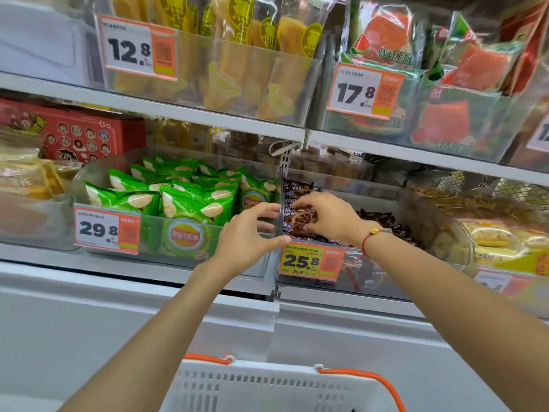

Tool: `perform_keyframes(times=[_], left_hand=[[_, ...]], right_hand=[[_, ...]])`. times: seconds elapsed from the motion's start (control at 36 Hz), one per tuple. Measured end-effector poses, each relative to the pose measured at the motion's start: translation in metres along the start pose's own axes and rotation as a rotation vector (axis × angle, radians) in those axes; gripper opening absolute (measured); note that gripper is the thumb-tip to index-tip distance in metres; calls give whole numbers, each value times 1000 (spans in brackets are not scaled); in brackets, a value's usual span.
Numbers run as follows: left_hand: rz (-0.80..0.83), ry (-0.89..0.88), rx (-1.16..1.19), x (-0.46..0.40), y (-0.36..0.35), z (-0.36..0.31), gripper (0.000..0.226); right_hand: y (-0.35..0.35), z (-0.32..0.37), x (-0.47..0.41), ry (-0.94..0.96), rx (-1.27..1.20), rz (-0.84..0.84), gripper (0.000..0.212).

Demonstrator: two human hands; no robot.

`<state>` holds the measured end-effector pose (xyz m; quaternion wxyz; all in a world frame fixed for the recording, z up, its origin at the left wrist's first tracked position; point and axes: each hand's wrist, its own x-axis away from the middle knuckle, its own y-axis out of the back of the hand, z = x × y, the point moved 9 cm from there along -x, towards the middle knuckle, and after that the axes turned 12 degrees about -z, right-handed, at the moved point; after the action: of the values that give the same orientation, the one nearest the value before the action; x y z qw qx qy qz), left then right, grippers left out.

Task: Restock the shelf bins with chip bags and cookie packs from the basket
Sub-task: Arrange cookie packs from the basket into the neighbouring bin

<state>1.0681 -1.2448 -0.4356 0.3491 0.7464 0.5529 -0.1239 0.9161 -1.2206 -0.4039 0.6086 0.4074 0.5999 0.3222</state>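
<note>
At the middle shelf, the right hand is reaching into the clear cookie bin, its fingers curling round a brown cookie pack and holding it over the other dark packs lying there. Just beside it, the left hand is hanging at the clear wall where the two bins meet, its fingers spread apart and loosely bent with the thumb by the bin's front edge; I cannot tell whether it is actually gripping that wall. A red string bracelet is sitting on the right wrist.

Left of the divider, the chip bin is holding green chip bags standing in rows, with a price tag reading 29.8 on its front. The cookie bin is wearing a yellow 25.8 tag, right under the right hand. Above, yellow snack packets and watermelon-printed bags are filling the upper bins, and a red box is standing off to the left.

Down below, between both forearms, the white basket with orange handles is showing only its near rim; what it is carrying is out of view.
</note>
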Motion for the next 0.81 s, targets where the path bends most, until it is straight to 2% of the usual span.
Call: perform_keyframes(times=[0.14, 0.25, 0.33, 0.47, 0.56, 0.69, 0.81], left_hand=[[-43, -59, -19, 4, 12, -8, 65], [-139, -105, -15, 20, 38, -18, 51], [-129, -96, -26, 47, 52, -11, 41], [-41, 57, -9, 107, 56, 41, 35], [49, 133, -98, 141, 46, 77, 35], [290, 240, -297, 193, 20, 143, 29], [543, 303, -486, 237, -5, 188, 36]], right_hand=[[32, 10, 27, -21, -134, -142, 46], [56, 35, 76, 7, -306, -305, 33], [46, 59, 117, 57, -415, -294, 26], [-33, 88, 169, 21, -515, -54, 19], [-94, 103, 195, -20, -516, 136, 18], [-185, 136, 238, -55, -525, 427, 24], [-255, 162, 275, -31, -454, 651, 34]])
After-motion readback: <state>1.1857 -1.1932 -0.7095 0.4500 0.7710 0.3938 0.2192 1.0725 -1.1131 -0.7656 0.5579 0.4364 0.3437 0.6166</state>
